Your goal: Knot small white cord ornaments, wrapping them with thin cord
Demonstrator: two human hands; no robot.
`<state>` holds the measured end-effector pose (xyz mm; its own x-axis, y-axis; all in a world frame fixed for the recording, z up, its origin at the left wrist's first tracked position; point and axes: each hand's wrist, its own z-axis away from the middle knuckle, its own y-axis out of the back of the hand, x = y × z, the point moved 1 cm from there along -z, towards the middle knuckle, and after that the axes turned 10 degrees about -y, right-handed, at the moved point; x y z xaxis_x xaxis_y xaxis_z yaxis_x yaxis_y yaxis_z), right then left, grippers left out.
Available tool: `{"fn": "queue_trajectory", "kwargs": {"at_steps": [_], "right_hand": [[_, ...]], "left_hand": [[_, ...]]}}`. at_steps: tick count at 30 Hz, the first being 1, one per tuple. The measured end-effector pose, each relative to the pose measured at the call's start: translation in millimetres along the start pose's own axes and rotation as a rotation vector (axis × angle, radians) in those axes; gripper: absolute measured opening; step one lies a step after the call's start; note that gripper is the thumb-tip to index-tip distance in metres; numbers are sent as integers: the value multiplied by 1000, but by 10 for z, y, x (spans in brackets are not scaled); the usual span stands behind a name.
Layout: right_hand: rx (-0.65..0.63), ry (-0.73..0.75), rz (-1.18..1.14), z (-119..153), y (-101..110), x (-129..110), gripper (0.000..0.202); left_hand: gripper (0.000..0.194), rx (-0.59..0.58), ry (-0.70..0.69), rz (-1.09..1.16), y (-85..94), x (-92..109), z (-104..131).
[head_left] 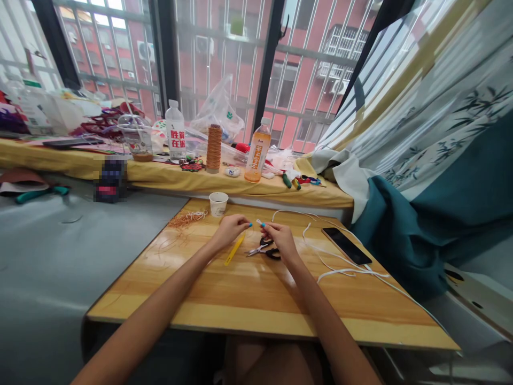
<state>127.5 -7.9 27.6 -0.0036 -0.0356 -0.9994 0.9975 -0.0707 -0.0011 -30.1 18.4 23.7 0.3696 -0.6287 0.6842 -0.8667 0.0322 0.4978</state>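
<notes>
Over the wooden table, my right hand [278, 238] pinches a small white piece [259, 221], perhaps a short bit of cord, between thumb and fingers. Opposite it, my left hand [232, 230] has its fingertips pressed together; what they hold, if anything, is too fine to make out. A small gap separates the two hands. Black-handled scissors [264, 248] lie partly under my right hand, blades pointing left. Beside them rests a yellow strip [234, 251], slanting below my left hand. Loose white cords [336, 271] are spread to the right of my right hand.
A paper cup [218, 204] stands at the table's [256, 321] far side, near a heap of brown thread scraps [186, 219]. The phone [347, 246] lies at right. On the cloth-covered ledge stand a brown thread spool [214, 149], an orange drink bottle [257, 152] and a clear bottle [175, 131].
</notes>
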Motion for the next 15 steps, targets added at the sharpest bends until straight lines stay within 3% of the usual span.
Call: {"fn": "queue_trajectory", "kwargs": {"at_steps": [8,15], "right_hand": [[-12,-88,62,-20,-4,69,14],[-38,-146,14,25,-14,61,15]], "left_hand": [[23,63,35,400,-126,136,66],[29,-11,110,570,-201,102,70]]}}
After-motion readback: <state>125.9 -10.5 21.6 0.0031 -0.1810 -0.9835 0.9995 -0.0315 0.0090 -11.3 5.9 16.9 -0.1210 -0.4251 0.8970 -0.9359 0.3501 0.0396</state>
